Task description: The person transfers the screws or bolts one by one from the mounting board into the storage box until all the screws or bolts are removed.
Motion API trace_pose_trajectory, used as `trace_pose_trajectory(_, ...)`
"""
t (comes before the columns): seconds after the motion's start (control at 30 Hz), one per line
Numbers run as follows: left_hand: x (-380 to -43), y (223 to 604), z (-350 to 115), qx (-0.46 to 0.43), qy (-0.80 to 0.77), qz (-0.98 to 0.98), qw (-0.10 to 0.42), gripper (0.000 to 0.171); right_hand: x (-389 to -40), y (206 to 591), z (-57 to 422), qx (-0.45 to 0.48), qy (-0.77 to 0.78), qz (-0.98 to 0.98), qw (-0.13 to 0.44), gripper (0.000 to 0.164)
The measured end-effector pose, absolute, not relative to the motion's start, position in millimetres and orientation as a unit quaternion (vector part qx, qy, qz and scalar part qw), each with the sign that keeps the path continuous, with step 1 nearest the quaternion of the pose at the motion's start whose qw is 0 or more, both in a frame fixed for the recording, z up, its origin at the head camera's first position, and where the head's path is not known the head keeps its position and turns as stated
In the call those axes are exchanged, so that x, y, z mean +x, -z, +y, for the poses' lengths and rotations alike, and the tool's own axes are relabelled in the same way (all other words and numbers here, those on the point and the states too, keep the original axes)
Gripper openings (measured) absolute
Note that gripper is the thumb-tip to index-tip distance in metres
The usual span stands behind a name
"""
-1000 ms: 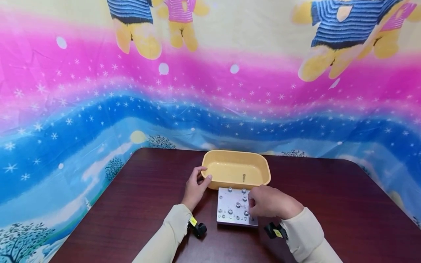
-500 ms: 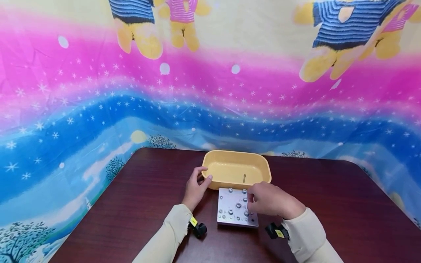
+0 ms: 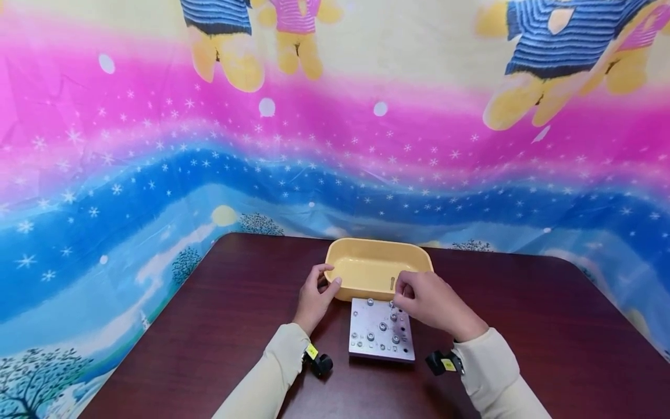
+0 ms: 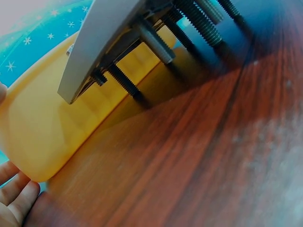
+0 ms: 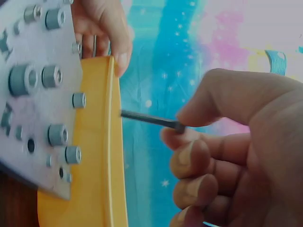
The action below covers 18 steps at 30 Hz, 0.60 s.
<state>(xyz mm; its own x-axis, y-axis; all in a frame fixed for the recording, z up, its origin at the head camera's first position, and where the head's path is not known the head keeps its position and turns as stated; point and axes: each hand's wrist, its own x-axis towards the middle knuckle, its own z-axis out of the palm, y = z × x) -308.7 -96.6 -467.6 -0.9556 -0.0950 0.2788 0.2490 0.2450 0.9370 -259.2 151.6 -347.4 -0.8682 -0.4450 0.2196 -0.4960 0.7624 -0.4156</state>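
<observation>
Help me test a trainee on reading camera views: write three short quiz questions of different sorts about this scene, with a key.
1. What does the right hand pinch?

2. Fill in the blank: in the left wrist view, threaded shafts stick out ____ the metal plate.

3. True or false: the left hand grips the metal plate.

Key
1. A slim bolt, held near its head between thumb and finger.
2. Beneath.
3. False: it holds one end of the yellow tray, which stands just beyond the plate from the person.
</observation>
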Motion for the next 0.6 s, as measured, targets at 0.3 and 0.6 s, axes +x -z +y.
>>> trace_pose_trajectory(0.3, -308.7, 467.5, -98.3, -0.042, 0.615, -0.774, 0.143, 0.037, -281.4, 357.8, 161.5, 0.206, -0.314, -0.921, 0.105, 0.003)
trace_pose_trajectory(0.6, -310.6, 469.6, -96.9, -0.048, 0.615, -0.772, 0.154, 0.037, -307.8, 381.4, 171.7, 0.159, -0.339, -0.923, 0.093, 0.003)
